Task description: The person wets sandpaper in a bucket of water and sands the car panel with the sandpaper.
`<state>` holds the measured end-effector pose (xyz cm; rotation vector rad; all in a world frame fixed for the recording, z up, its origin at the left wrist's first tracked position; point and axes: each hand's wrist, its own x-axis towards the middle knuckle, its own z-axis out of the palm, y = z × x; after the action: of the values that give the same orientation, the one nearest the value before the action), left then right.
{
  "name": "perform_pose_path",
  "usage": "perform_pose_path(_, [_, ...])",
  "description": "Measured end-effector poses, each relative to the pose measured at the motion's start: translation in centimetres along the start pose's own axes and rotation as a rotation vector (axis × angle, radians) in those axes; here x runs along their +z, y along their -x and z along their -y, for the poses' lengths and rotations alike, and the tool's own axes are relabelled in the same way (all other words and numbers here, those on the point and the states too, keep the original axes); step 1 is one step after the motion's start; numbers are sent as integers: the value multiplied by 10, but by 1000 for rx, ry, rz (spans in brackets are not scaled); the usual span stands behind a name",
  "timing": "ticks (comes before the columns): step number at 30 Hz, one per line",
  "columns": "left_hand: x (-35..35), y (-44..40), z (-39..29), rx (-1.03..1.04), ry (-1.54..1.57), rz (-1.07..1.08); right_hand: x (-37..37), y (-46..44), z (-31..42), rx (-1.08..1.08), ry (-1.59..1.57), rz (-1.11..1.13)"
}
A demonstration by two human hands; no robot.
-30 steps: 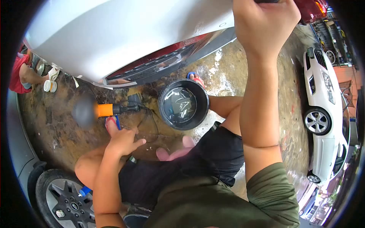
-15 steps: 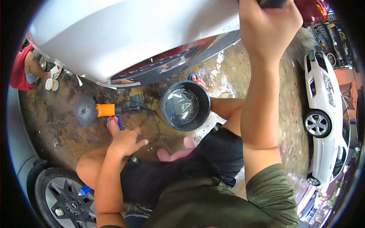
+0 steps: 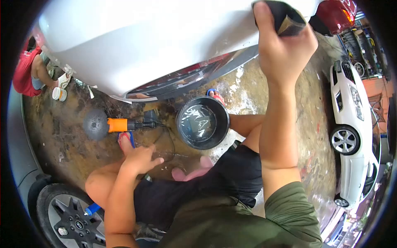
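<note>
At the upper right, my right hand is closed around a folded sheet of dark sandpaper with a tan backing showing at one fold. The sheet lies against the pale car bumper. My thumb is along its left edge, and the fingertips are partly hidden behind the hand. My left hand hangs over my left knee with its fingers apart and holds nothing. Between my feet stands a black basin of water with something pale and flat in it.
An orange power tool with a round dark disc and a cord lies on the stained floor. A car wheel is at lower left. Beside a white tub crouches a person in red. A white car stands at right.
My right hand has moved slightly down and left along the bumper, bringing more of the sandpaper into view. My left hand remains over the knee. The camera view has shifted a little.
</note>
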<state>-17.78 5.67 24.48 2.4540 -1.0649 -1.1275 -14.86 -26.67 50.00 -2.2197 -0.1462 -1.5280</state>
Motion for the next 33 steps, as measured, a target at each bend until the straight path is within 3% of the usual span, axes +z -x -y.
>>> perform_pose_path(3, [3,0,-1,-8,22,52,-7,3,-2,68,-107,74])
perform_pose_path(12, [-1,-5,0,-15,81,40,10,22,2,208,-224,-64])
perform_pose_path(16, [4,-2,2,22,98,-5,5,18,5,410,-222,-62])
perform_pose_path(19, [8,-2,4,35,101,-13,12,21,19,327,-231,-43])
perform_pose_path(22, [2,1,3,10,82,3,2,8,27,420,-145,-27])
perform_pose_path(26, [1,0,-1,-8,73,20,8,18,26,272,-208,-63])
perform_pose_path(29, [-4,2,-5,-20,45,24,11,19,1,351,-208,-138])
perform_pose_path(33, [-6,0,-9,-31,95,37,18,24,16,199,-151,-142])
